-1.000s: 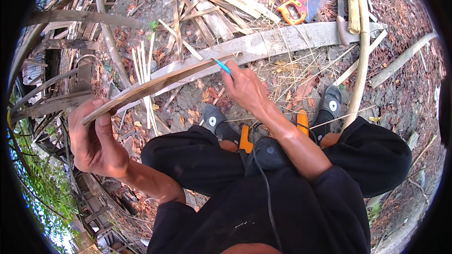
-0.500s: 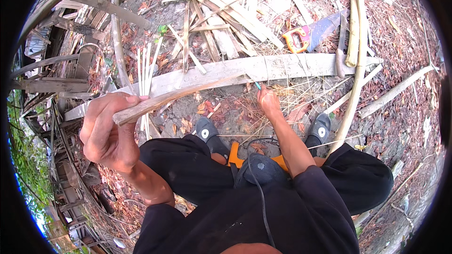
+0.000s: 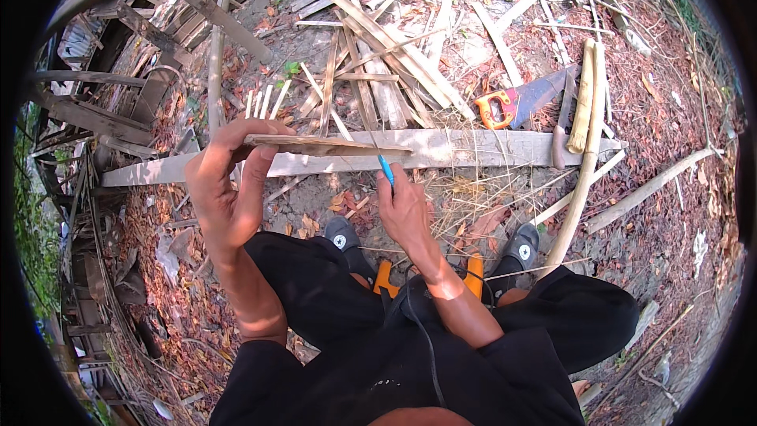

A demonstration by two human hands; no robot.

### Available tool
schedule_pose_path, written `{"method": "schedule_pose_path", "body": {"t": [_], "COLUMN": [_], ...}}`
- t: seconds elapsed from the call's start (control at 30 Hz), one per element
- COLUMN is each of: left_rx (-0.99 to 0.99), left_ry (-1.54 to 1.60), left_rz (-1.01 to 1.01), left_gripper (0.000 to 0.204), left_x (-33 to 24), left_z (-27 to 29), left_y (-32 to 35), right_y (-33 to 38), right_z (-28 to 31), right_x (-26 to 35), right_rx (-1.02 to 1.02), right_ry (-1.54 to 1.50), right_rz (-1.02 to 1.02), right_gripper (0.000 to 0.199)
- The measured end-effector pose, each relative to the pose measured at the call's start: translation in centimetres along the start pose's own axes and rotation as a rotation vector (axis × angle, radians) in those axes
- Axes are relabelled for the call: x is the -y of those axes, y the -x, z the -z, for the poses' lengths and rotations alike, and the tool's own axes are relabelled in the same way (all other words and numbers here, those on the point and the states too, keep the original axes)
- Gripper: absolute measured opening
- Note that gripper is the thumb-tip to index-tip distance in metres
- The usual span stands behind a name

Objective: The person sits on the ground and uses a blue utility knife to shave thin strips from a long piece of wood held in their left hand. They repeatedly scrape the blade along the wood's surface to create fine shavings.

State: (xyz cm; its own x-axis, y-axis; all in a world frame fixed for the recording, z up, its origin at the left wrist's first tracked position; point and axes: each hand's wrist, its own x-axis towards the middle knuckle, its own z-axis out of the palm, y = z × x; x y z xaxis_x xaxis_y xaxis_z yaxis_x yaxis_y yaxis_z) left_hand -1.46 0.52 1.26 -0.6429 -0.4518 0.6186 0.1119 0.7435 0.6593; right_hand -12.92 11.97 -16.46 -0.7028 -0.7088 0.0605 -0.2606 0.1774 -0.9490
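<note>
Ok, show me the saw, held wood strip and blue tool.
Saw (image 3: pixel 538 100), head view, on its blade.
Held wood strip (image 3: pixel 323 146), head view, on its middle.
Blue tool (image 3: pixel 385 168), head view, on its blue part.

Scrap-wood pile, fwd of R fingers | org-hdl handsaw, fwd-rt of same | brn-hdl machete, rt of same | grey plank, beyond R fingers | long pole, over plank, rt of same | branch, far rt of R fingers | thin sticks, past L fingers
</note>
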Motion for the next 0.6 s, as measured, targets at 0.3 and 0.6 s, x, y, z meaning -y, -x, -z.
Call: {"method": "schedule_pose_path", "body": {"t": [0.3, 0.6], "left_rx": [0.044, 0.162], "left_ry": [-0.186, -0.183], "left_rz": [-0.08, -0.13], "left_gripper": [0.015, 0.015], "left_x": [-0.7, -1.7], "left_z": [0.7, 0.6], "left_y": [0.1, 0.8], "right_y": [0.6, 1.9], "right_z": [0.0, 1.6], "right_x": [-15.8, 2.4], "right_rx": [-0.177, 0.01], "right_ry": [0.435, 0.197], "right_rz": [0.076, 0.006], "right_gripper": [0.02, 0.028]}}
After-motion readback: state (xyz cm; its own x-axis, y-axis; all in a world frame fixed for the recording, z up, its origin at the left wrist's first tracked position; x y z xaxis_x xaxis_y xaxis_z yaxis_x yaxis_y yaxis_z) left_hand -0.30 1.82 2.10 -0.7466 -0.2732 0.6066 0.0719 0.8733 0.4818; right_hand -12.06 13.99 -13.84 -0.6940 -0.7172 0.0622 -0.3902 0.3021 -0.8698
